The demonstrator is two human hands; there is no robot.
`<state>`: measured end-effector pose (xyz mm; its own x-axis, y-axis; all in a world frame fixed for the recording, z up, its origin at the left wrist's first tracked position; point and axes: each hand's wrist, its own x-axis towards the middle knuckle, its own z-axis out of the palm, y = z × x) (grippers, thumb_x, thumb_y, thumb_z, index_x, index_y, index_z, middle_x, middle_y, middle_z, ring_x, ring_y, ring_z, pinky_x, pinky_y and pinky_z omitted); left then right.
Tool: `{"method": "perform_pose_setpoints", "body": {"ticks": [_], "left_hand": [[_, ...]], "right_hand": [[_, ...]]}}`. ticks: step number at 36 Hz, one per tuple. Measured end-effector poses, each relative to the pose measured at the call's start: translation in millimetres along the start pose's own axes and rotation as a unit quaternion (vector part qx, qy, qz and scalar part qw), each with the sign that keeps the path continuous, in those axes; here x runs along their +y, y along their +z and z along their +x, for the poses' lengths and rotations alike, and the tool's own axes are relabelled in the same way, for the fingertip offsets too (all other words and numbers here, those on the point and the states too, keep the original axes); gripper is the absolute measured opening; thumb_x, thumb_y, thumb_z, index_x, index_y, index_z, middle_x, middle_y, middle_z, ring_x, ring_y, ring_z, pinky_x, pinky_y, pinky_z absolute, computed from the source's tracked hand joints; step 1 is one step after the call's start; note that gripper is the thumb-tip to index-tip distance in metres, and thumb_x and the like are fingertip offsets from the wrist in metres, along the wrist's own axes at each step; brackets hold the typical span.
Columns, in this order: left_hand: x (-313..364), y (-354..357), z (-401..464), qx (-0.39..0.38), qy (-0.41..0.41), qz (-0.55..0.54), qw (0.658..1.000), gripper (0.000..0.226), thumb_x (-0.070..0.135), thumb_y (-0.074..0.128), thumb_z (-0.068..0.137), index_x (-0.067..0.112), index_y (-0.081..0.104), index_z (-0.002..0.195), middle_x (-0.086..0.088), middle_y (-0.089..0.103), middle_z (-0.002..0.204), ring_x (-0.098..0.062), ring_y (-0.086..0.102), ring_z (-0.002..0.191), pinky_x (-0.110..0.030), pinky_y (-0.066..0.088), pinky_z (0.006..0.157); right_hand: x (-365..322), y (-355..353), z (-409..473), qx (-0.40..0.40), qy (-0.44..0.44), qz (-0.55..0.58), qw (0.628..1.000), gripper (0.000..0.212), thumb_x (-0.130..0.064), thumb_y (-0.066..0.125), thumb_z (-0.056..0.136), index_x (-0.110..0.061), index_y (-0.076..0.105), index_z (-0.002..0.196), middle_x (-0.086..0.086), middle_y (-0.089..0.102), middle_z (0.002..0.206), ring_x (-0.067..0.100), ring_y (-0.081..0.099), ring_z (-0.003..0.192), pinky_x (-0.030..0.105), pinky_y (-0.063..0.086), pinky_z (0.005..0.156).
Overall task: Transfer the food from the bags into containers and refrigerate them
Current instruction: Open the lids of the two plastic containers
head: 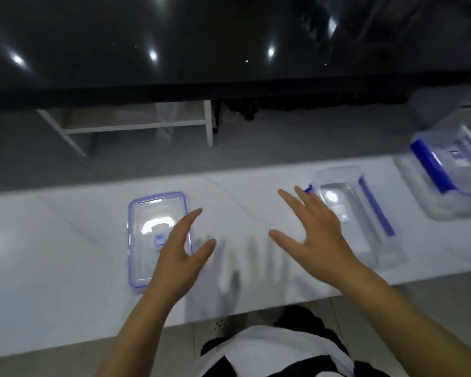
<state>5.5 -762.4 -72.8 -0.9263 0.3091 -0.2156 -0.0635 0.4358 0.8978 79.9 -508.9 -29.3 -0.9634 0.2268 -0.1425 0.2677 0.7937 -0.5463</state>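
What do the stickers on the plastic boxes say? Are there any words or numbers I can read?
Nothing here can be read.
Sticker on the lid by the left hand: too blurred.
Label on the far right container: too blurred.
Open container beside the right hand: no writing visible.

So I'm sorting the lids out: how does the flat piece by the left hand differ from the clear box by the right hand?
The lid lies flat on the counter, while the box is a deeper open tub. The lid has a blue rim all round; the box shows one blue strip along its right side. The lid sits partly behind the left hand, the box behind the right hand. Both are clear plastic.
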Motion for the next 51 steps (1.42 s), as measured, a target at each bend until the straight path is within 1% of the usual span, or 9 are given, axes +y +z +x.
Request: {"method": "perform_pose_setpoints", "body": {"ticks": [6, 8, 14, 22, 30, 37, 41, 45, 51], "left_hand": [[43, 111, 11, -0.164, -0.022, -0.046, 0.985, 0.062, 0.046, 0.067, 0.091, 0.056, 0.034, 0.143, 0.024, 0.033, 0.155, -0.004, 0.040, 0.137, -0.031, 0.040, 0.110], [56, 147, 15, -0.189, -0.058, -0.050, 0.979, 0.068, 0.053, 0.069, 0.087, 0.058, 0.031, 0.142, 0.026, 0.034, 0.153, -0.005, 0.043, 0.133, -0.030, 0.044, 0.101], [82, 215, 17, -0.218, -0.166, -0.172, 0.946, 0.052, 0.031, 0.073, 0.090, 0.060, 0.047, 0.125, 0.032, 0.059, 0.124, -0.002, 0.063, 0.112, -0.022, 0.054, 0.085], [100, 211, 14, -0.064, -0.188, -0.170, 0.965, 0.051, 0.019, 0.063, 0.096, 0.043, 0.047, 0.139, 0.026, 0.061, 0.122, -0.004, 0.062, 0.110, -0.032, 0.056, 0.090], [94, 176, 5, 0.049, -0.218, -0.165, 0.961, 0.037, 0.026, 0.059, 0.099, 0.031, 0.058, 0.136, 0.004, 0.067, 0.128, -0.016, 0.064, 0.118, -0.037, 0.058, 0.086], [111, 179, 2, 0.128, -0.213, -0.041, 0.968, 0.053, 0.031, 0.066, 0.095, 0.037, 0.047, 0.145, 0.009, 0.044, 0.152, -0.020, 0.043, 0.139, -0.046, 0.042, 0.108], [146, 219, 13, 0.189, -0.101, -0.014, 0.977, 0.041, 0.029, 0.064, 0.097, 0.045, 0.053, 0.133, 0.011, 0.049, 0.145, -0.011, 0.046, 0.130, -0.030, 0.041, 0.093], [186, 294, 37, 0.069, -0.030, -0.084, 0.994, 0.040, 0.017, 0.066, 0.094, 0.049, 0.062, 0.117, 0.027, 0.060, 0.127, 0.007, 0.056, 0.117, -0.011, 0.043, 0.082], [221, 414, 87, -0.101, -0.104, -0.156, 0.977, 0.052, 0.022, 0.068, 0.092, 0.036, 0.051, 0.140, 0.004, 0.055, 0.140, -0.015, 0.060, 0.117, -0.038, 0.051, 0.100]], "right_hand": [[88, -76, -26, 0.070, 0.148, 0.203, 0.965, 0.071, -0.064, 0.060, 0.078, -0.049, 0.037, 0.144, -0.023, 0.046, 0.145, 0.004, 0.049, 0.130, 0.039, 0.047, 0.105], [115, -89, -27, 0.091, 0.181, 0.251, 0.947, 0.072, -0.067, 0.058, 0.076, -0.053, 0.037, 0.143, -0.029, 0.043, 0.142, 0.000, 0.046, 0.127, 0.028, 0.044, 0.100], [170, -99, -17, 0.032, 0.261, 0.377, 0.888, 0.082, -0.070, 0.052, 0.075, -0.040, 0.037, 0.150, -0.003, 0.039, 0.157, 0.026, 0.043, 0.140, 0.055, 0.036, 0.115], [181, -91, 4, -0.108, 0.198, 0.449, 0.865, 0.030, -0.062, 0.045, 0.089, -0.059, 0.047, 0.119, -0.031, 0.055, 0.119, 0.002, 0.059, 0.110, 0.023, 0.053, 0.081], [162, -72, 23, -0.220, 0.123, 0.455, 0.854, 0.059, -0.055, 0.045, 0.100, -0.041, 0.028, 0.154, -0.009, 0.044, 0.149, 0.018, 0.049, 0.130, 0.038, 0.046, 0.105], [187, -102, 24, -0.218, 0.048, 0.398, 0.890, 0.061, -0.059, 0.051, 0.095, -0.044, 0.034, 0.152, -0.017, 0.043, 0.148, 0.005, 0.047, 0.128, 0.019, 0.043, 0.089], [239, -159, 13, -0.064, -0.048, 0.223, 0.971, 0.062, -0.060, 0.056, 0.090, -0.040, 0.043, 0.147, -0.021, 0.039, 0.151, 0.000, 0.034, 0.139, 0.027, 0.032, 0.112], [311, -211, 14, 0.109, -0.010, 0.007, 0.994, 0.060, -0.042, 0.065, 0.092, -0.021, 0.050, 0.146, 0.006, 0.041, 0.157, 0.029, 0.030, 0.148, 0.048, 0.023, 0.121], [392, -220, 17, 0.012, 0.084, -0.123, 0.989, 0.075, -0.056, 0.051, 0.095, -0.024, 0.024, 0.158, 0.007, 0.013, 0.168, 0.029, 0.006, 0.155, 0.044, 0.006, 0.124]]}}
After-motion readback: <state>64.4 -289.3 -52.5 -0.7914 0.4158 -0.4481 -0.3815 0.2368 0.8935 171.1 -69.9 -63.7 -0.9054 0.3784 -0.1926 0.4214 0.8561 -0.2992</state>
